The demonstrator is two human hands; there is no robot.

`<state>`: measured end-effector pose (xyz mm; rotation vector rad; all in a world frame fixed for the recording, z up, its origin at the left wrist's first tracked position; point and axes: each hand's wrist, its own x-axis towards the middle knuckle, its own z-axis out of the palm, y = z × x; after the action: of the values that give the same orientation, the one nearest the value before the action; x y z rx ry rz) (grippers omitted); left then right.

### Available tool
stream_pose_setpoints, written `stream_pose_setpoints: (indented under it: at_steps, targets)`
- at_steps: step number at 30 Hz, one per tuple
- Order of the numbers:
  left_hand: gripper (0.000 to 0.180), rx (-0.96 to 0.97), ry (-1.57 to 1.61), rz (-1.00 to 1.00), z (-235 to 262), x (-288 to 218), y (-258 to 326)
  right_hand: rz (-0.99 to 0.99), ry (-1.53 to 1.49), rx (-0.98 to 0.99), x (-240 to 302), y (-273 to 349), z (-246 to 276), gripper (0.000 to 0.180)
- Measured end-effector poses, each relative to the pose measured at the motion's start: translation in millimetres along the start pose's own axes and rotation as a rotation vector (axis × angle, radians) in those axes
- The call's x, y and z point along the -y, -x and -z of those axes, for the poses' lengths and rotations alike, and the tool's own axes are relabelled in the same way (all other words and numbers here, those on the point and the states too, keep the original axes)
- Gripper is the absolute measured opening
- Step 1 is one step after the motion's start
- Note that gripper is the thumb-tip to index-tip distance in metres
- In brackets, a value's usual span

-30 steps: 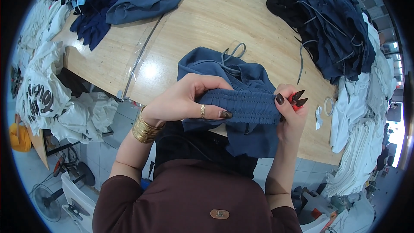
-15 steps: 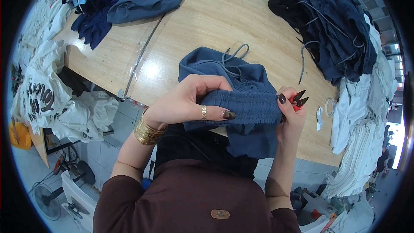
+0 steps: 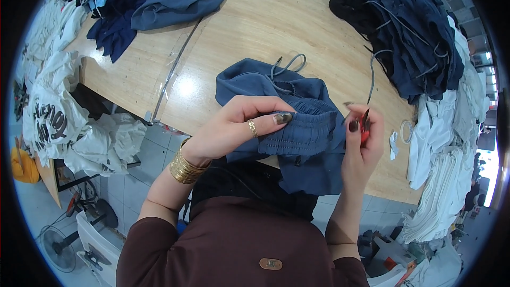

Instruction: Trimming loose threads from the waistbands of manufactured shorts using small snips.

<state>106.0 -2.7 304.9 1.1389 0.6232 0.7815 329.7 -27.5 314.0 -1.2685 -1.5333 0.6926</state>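
Slate-blue drawstring pants (image 3: 305, 133) lie partly on the table in front of me, with a gathered elastic waistband raised toward me. My left hand (image 3: 228, 127) is closed on the waistband, thumb on top of the fabric. A grey drawstring (image 3: 303, 62) loops out from the far side of the garment. Just right of the waistband, my right hand (image 3: 365, 141) is closed around thread snips (image 3: 365, 130) with red handles and dark blades. Its fingers stand apart from the fabric, and the snips are partly hidden in the hand.
Dark garments with loose cords form a pile (image 3: 409, 32) at the far right. More blue clothing (image 3: 180, 2) lies far left. White folded garments (image 3: 438, 191) line the right edge, near a small white tag (image 3: 393, 146). White printed clothes (image 3: 58, 122) hang at the left.
My right hand has let go of the waistband and turned, drawing the snips' blades upward. The waistband, stretched before, is now slack and curled, with my left thumb moved higher on it.
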Motion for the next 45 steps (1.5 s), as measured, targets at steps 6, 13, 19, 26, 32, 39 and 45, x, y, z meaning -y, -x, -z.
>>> stream_pose_setpoints:
  at_steps: [6, 13, 19, 26, 32, 39, 45]
  targets:
    - [0.019, -0.035, -0.005, 0.023, -4, 2, 1, 0.201, 0.119, 0.091, 21, 3, -3, 0.037]
    - [0.014, -0.022, 0.054, -0.007, -9, -3, 2, 0.349, 0.455, 0.216, 34, -5, 1, 0.025]
    - [0.012, -0.013, 0.084, -0.016, -10, -5, 3, 0.406, 0.529, 0.226, 38, -7, -1, 0.022]
    - [0.013, -0.019, 0.063, -0.017, -10, -5, 4, 0.371, 0.545, 0.241, 42, -7, -1, 0.02]
    - [0.014, -0.023, 0.055, -0.005, -11, -6, 3, 0.354, 0.538, 0.259, 43, -7, -1, 0.02]
    - [0.014, -0.019, 0.026, -0.012, -11, -5, 0, 0.428, 0.559, 0.224, 35, -9, 0, 0.022]
    - [0.015, -0.023, 0.057, -0.044, -9, -2, -1, 0.414, 0.528, 0.22, 37, -7, 0, 0.022]
